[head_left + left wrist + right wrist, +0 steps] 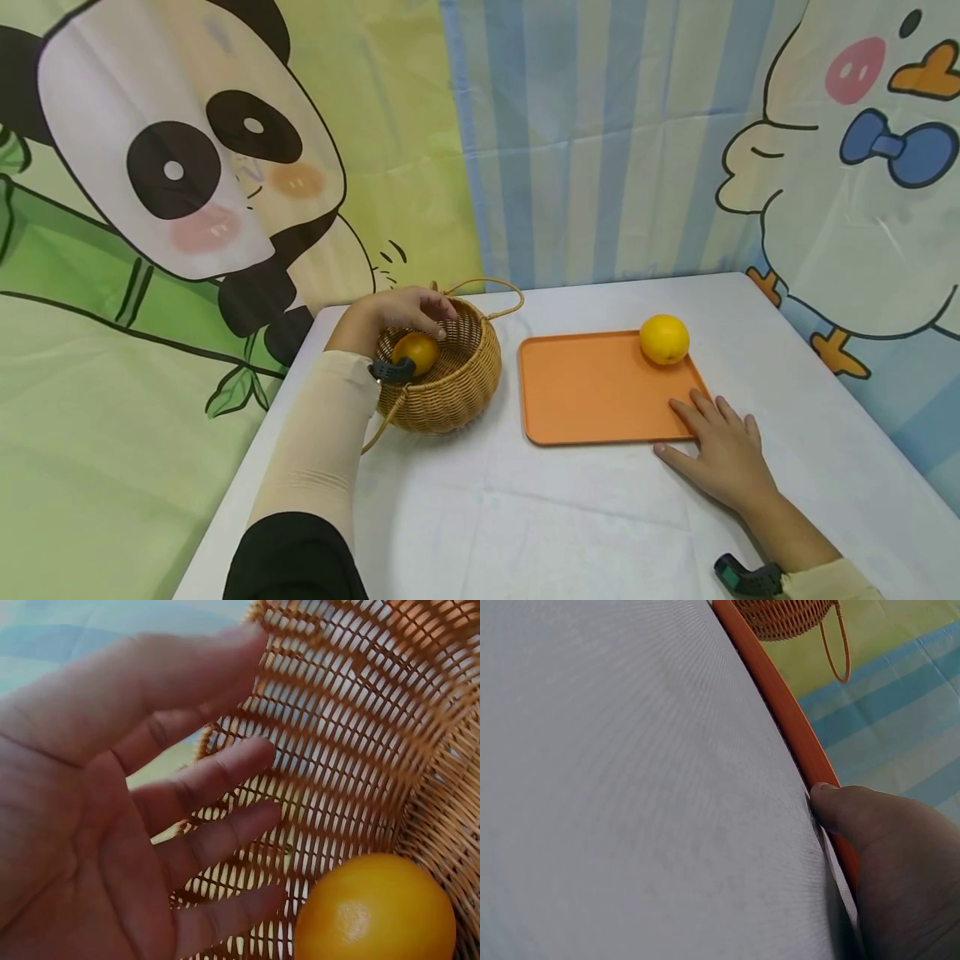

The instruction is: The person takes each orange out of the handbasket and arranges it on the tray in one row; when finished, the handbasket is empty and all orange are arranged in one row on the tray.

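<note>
White table (555,525), left hand (405,310) spread over basket (453,404), right hand (723,458) splayed, touching tray (592,387)

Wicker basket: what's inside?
In the wicker basket: one orange-yellow round fruit, not gripped, with the left hand at the opening. The floor under the fruit, and whatever the hand and wrist cover, can't be seen.

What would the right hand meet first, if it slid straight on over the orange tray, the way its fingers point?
Probably the lemon, at the far right corner of the orange tray: the right hand points roughly toward it. The fingers are spread, though, so it might only brush its side.
</note>
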`<state>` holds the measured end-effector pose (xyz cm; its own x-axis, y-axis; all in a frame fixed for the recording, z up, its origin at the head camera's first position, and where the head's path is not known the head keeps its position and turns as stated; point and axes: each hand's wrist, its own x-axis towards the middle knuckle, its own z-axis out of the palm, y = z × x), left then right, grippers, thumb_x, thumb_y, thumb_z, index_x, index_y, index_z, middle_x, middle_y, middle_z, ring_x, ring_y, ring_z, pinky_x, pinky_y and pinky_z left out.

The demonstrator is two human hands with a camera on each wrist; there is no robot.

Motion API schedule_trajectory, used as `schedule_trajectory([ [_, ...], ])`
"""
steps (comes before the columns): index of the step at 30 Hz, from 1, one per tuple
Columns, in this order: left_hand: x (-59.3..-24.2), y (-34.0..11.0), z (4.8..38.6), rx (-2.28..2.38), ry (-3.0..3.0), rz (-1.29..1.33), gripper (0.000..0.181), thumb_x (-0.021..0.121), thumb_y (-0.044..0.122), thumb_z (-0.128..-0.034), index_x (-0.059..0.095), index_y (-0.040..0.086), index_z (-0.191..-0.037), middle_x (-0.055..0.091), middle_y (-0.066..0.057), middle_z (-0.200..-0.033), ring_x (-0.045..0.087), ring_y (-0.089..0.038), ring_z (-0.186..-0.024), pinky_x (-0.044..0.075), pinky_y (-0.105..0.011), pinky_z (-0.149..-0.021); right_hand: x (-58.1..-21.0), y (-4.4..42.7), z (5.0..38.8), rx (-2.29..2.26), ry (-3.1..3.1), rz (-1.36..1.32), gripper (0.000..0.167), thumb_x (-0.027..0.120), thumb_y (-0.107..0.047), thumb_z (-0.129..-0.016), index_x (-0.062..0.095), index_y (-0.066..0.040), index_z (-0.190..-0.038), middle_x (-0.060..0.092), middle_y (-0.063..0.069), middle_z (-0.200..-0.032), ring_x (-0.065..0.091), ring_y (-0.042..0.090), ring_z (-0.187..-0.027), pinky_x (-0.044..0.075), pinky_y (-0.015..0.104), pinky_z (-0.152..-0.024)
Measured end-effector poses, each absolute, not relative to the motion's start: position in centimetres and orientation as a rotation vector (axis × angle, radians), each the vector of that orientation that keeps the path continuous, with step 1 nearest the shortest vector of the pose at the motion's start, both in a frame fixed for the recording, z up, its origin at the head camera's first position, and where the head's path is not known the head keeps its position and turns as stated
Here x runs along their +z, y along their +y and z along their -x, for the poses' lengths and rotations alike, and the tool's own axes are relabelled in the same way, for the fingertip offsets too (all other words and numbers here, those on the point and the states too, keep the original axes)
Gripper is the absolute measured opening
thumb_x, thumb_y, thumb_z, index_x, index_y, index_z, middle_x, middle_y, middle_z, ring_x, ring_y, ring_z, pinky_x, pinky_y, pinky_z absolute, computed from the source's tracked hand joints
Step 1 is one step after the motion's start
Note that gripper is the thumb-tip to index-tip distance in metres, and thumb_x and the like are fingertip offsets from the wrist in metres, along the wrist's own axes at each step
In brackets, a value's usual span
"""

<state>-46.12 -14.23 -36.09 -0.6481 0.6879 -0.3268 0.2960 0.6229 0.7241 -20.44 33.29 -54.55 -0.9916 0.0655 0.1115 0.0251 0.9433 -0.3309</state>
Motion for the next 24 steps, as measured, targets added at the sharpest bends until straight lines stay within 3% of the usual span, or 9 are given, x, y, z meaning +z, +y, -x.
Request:
schedule_trajectory([
  [7, -36.5, -14.3, 46.1, 0.700, 2.240, -0.617, 0.051, 0.074, 0.007, -0.0957, 0.060, 0.004, -0.145, 0.051, -0.021, -0.152, 0.062, -0.031, -0.114, 0.052, -0.057, -0.103, -54.5, 33.3, 20.3, 0.513, -2.978, 0.063, 0.098, 0.071, -0.073, -0.088, 0.052, -0.004, -0.154, 0.033, 0.036, -0.164, 0.020, 0.066, -0.148, 0.001, 0.088, -0.110],
  [10, -36.7, -14.3, 46.3, 0.609, 2.248, -0.550, 0.052, 0.076, 0.011, -0.0959, 0.060, 0.009, -0.146, 0.049, -0.022, -0.153, 0.060, -0.028, -0.112, 0.052, -0.056, -0.101, -54.4, 33.2, 20.3, 0.516, -2.980, 0.066, 0.098, 0.072, -0.073, -0.088, 0.052, -0.004, -0.154, 0.033, 0.036, -0.164, 0.019, 0.066, -0.148, 0.001, 0.088, -0.110],
  [20, -37.4, -14.1, 46.7, 0.447, 2.265, -0.478, 0.050, 0.073, 0.020, -0.1002, 0.059, 0.012, -0.148, 0.048, -0.015, -0.155, 0.046, -0.036, -0.139, 0.047, -0.055, -0.109, -54.5, 33.3, 20.4, 0.508, -2.976, 0.058, 0.098, 0.072, -0.074, -0.087, 0.052, -0.005, -0.154, 0.033, 0.035, -0.164, 0.020, 0.066, -0.147, 0.002, 0.088, -0.110],
  [24, -37.5, -14.0, 46.8, 0.417, 2.261, -0.497, 0.050, 0.074, 0.019, -0.0993, 0.060, 0.010, -0.146, 0.051, -0.015, -0.154, 0.046, -0.036, -0.139, 0.047, -0.053, -0.108, -54.5, 33.3, 20.4, 0.514, -2.973, 0.059, 0.098, 0.073, -0.073, -0.087, 0.052, -0.005, -0.154, 0.033, 0.035, -0.164, 0.020, 0.065, -0.148, 0.002, 0.088, -0.110],
])
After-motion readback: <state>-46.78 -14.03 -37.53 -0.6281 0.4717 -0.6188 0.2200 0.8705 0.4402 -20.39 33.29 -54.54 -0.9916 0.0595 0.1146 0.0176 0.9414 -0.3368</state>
